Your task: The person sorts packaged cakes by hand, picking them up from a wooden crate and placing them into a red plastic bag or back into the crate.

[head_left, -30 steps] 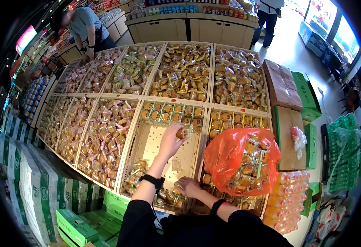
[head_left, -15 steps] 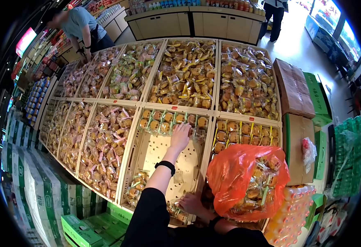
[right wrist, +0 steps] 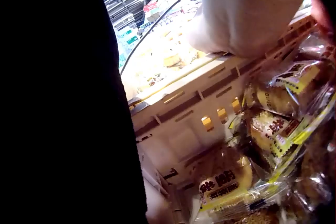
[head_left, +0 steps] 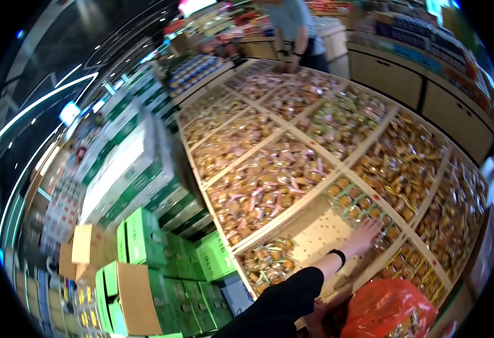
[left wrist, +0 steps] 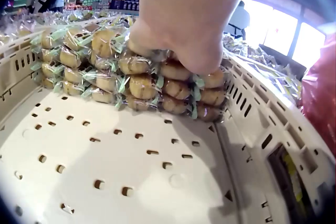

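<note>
My left hand (head_left: 364, 236) lies over stacked rows of wrapped round cakes (head_left: 351, 201) at the far end of a pale crate (head_left: 314, 225). In the left wrist view the hand (left wrist: 181, 37) touches the top of the stack (left wrist: 142, 85), its fingertips hidden behind it. Loose wrapped cakes (head_left: 266, 262) lie at the crate's near end. My right hand (head_left: 315, 314) is low by the crate's near right side, mostly covered by the sleeve. In the right wrist view that hand (right wrist: 241, 19) is at a crate rim (right wrist: 173, 90), fingers hidden, above yellow-marked packets (right wrist: 226, 179).
A red plastic bag (head_left: 387, 310) with wrapped cakes stands right of the crate. Filled compartments (head_left: 269, 186) spread left and beyond. Green boxes (head_left: 173, 259) and white-green cartons (head_left: 128, 163) are stacked at the left. A person (head_left: 292, 28) leans over the far end.
The head view has swung left, showing more cartons. Since one second ago my left hand has lowered the packet it held onto the rows. My right hand has become mostly hidden.
</note>
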